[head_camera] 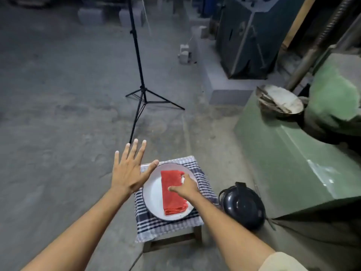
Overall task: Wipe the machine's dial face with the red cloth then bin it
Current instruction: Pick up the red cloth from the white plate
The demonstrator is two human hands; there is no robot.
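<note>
A folded red cloth (pixel 172 192) lies on a white plate (pixel 154 194) that rests on a small stool covered with a striped cloth (pixel 197 222). My right hand (pixel 185 187) reaches down onto the cloth's right side, thumb across it and fingers at its far right corner; it touches the cloth but I cannot tell whether it grips it. My left hand (pixel 130 169) hovers spread flat above the plate's left rim, holding nothing. The green machine (pixel 289 159) stands to the right; its dial face is not visible. A round black bin (pixel 243 207) sits on the floor between stool and machine.
A black tripod stand (pixel 141 90) rises from the concrete floor straight ahead of the stool. A dirty metal bowl (pixel 281 100) sits on the machine's top. A dark cabinet (pixel 248 38) and grey blocks (pixel 184 54) stand at the back.
</note>
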